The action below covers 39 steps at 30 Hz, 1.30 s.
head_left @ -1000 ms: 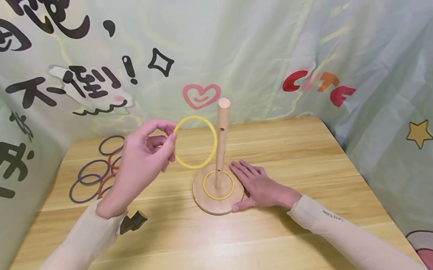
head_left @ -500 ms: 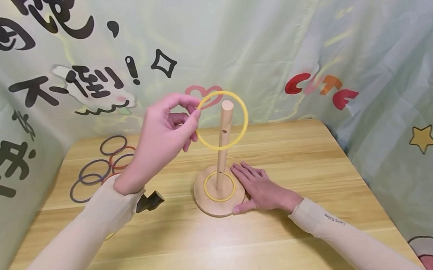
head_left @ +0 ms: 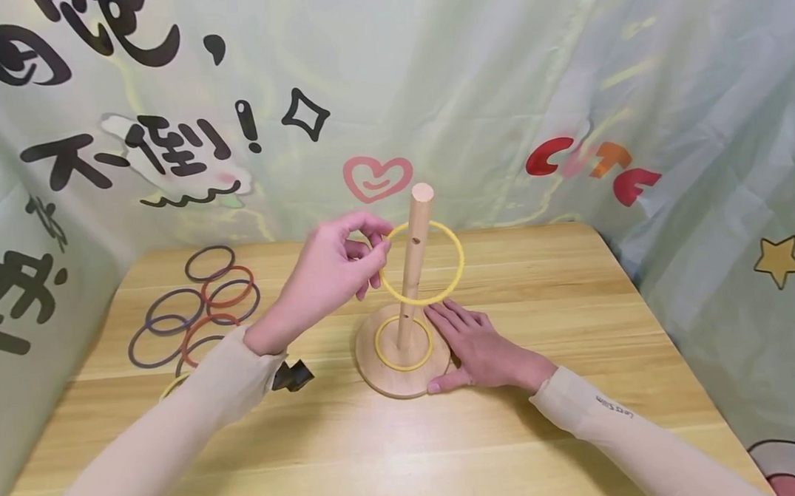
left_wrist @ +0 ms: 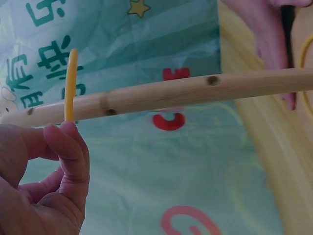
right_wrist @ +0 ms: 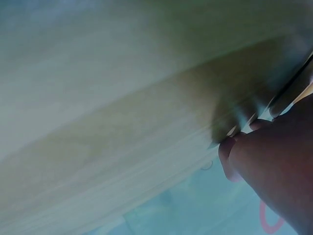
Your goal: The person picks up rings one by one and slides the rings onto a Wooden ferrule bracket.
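A wooden peg [head_left: 418,228] with small holes stands upright on a round wooden base [head_left: 374,367]. My left hand [head_left: 341,261] pinches the left edge of a yellow ring [head_left: 462,260] between thumb and fingers. That ring encircles the upper part of the peg; in the left wrist view the ring [left_wrist: 71,83] crosses the rod [left_wrist: 161,93] near its top end. A second yellow ring [head_left: 376,343] lies on the base around the peg's foot. Fingers spread, my right hand [head_left: 478,348] rests against the base's right edge; the right wrist view shows it [right_wrist: 274,152] dark and partly cut off.
Several purple and red rings lie overlapping on the table's left, among them a purple ring [head_left: 209,248] and a red ring [head_left: 252,275]. A yellow ring [head_left: 166,392] is partly hidden under my left sleeve [head_left: 198,405]. A printed curtain [head_left: 470,89] hangs behind the table [head_left: 545,434].
My left hand has carried the yellow ring rightward and up to the peg's top, then lowered it around the peg. The right hand stays at the base.
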Each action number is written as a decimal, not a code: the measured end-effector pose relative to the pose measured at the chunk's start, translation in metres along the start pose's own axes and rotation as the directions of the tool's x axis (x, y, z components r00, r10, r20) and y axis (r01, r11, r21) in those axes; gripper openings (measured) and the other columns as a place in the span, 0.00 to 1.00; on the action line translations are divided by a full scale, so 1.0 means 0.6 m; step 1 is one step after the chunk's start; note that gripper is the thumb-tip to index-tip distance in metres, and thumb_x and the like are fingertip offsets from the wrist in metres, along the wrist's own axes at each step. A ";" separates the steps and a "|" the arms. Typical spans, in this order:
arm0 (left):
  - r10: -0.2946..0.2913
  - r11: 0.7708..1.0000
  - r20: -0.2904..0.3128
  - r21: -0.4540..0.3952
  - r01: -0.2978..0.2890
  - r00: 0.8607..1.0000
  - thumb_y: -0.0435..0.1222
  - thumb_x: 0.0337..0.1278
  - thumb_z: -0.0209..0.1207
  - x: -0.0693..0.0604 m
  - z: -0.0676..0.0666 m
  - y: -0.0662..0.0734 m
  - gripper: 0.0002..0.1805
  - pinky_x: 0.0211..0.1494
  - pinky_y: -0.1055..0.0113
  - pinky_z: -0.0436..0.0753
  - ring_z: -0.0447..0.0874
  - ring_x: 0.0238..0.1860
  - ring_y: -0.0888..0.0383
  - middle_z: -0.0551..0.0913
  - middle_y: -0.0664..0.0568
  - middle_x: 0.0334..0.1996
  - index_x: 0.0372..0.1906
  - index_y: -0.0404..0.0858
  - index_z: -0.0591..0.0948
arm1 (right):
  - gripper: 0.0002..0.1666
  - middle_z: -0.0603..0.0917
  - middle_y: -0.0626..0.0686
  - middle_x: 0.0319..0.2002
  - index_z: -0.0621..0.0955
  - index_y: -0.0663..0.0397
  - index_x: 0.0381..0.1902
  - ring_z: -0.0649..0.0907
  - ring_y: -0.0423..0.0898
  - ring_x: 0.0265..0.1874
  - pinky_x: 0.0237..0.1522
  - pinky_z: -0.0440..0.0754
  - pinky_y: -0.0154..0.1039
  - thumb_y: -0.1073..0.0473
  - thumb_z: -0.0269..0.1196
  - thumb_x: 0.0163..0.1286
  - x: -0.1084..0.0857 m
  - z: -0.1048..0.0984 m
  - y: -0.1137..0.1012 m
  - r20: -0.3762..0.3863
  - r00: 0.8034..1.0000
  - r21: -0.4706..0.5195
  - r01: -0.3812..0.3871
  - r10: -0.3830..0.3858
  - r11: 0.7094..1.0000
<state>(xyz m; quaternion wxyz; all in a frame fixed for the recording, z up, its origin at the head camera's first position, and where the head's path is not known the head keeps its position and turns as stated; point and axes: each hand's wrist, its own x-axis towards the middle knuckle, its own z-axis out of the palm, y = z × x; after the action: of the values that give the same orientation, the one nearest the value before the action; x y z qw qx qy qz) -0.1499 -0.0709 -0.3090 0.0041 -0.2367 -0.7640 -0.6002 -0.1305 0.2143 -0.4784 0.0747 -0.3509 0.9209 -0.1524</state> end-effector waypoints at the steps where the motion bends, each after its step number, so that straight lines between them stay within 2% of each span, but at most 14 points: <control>1: -0.012 1.000 0.009 0.012 0.012 1.000 0.27 0.74 0.63 0.000 0.003 -0.009 0.09 0.17 0.64 0.77 0.80 0.18 0.46 0.81 0.44 0.37 0.54 0.34 0.87 | 0.76 0.55 0.64 0.86 0.51 0.62 0.88 0.52 0.67 0.84 0.71 0.65 0.70 0.21 0.70 0.64 -0.001 -0.001 0.000 -0.003 1.000 -0.002 0.000 0.000 1.000; 4: -0.059 0.998 0.042 0.038 0.058 0.997 0.26 0.75 0.62 -0.006 0.014 -0.044 0.10 0.17 0.64 0.78 0.81 0.18 0.48 0.81 0.45 0.38 0.54 0.33 0.86 | 0.75 0.57 0.66 0.85 0.53 0.63 0.88 0.55 0.68 0.84 0.70 0.66 0.70 0.21 0.70 0.65 -0.004 -0.002 0.001 -0.015 1.000 -0.014 0.008 -0.009 1.000; 7: -0.129 0.991 0.070 0.051 0.126 0.989 0.26 0.75 0.61 -0.017 0.024 -0.089 0.10 0.17 0.65 0.77 0.81 0.19 0.49 0.80 0.45 0.38 0.55 0.33 0.86 | 0.75 0.56 0.67 0.85 0.53 0.64 0.87 0.55 0.69 0.83 0.70 0.66 0.70 0.22 0.71 0.65 -0.005 -0.003 0.000 -0.012 1.000 -0.017 0.016 -0.016 1.000; 11: -0.221 0.975 0.094 0.041 0.218 0.971 0.26 0.75 0.61 -0.030 0.031 -0.139 0.10 0.18 0.67 0.75 0.81 0.19 0.50 0.80 0.45 0.37 0.56 0.33 0.85 | 0.75 0.55 0.68 0.85 0.52 0.68 0.87 0.53 0.69 0.84 0.70 0.66 0.70 0.23 0.71 0.66 -0.001 -0.003 -0.002 0.004 1.000 -0.007 0.012 -0.012 1.000; 16: -0.275 0.962 0.143 0.046 0.271 0.951 0.26 0.76 0.59 -0.038 0.042 -0.183 0.12 0.19 0.68 0.75 0.79 0.18 0.53 0.80 0.45 0.35 0.57 0.28 0.83 | 0.76 0.54 0.68 0.85 0.51 0.67 0.87 0.52 0.69 0.84 0.71 0.65 0.71 0.23 0.71 0.65 -0.001 -0.001 -0.001 0.015 1.000 -0.003 -0.005 0.006 1.000; 21: -0.305 0.952 0.157 0.071 0.297 0.939 0.26 0.75 0.59 -0.048 0.048 -0.207 0.13 0.18 0.68 0.76 0.80 0.18 0.54 0.80 0.45 0.35 0.58 0.26 0.82 | 0.76 0.54 0.67 0.86 0.51 0.66 0.87 0.52 0.68 0.84 0.72 0.64 0.71 0.24 0.72 0.65 0.000 -0.002 -0.003 0.011 1.000 0.010 -0.007 0.007 1.000; 26: -0.321 0.946 0.151 0.100 0.308 0.935 0.25 0.75 0.60 -0.056 0.051 -0.224 0.12 0.18 0.68 0.77 0.81 0.19 0.55 0.80 0.46 0.35 0.58 0.26 0.82 | 0.76 0.55 0.66 0.86 0.52 0.67 0.87 0.52 0.68 0.84 0.72 0.64 0.71 0.24 0.73 0.64 -0.002 -0.001 -0.004 0.008 1.000 0.013 -0.011 0.011 1.000; 33: -0.336 0.937 0.173 0.159 0.310 0.926 0.24 0.73 0.60 -0.064 0.056 -0.237 0.11 0.17 0.66 0.79 0.83 0.18 0.55 0.81 0.46 0.33 0.56 0.27 0.83 | 0.75 0.55 0.66 0.86 0.52 0.67 0.87 0.53 0.68 0.84 0.72 0.65 0.71 0.24 0.73 0.65 -0.001 0.003 -0.001 -0.002 1.000 -0.004 0.007 -0.007 1.000; 39: -0.347 0.929 0.145 0.192 0.317 0.927 0.24 0.73 0.60 -0.065 0.061 -0.244 0.10 0.17 0.68 0.78 0.82 0.18 0.56 0.81 0.48 0.31 0.54 0.29 0.84 | 0.76 0.54 0.65 0.86 0.51 0.66 0.87 0.52 0.67 0.85 0.73 0.64 0.71 0.23 0.72 0.65 0.000 0.002 -0.002 0.008 1.000 -0.002 -0.003 0.003 1.000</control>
<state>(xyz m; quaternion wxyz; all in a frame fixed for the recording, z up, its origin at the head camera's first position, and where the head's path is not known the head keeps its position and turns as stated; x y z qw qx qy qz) -0.1585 -0.0755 -0.4645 -0.1457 -0.1545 -0.8375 -0.5035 -0.1295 0.2129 -0.4792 0.0781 -0.3504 0.9212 -0.1502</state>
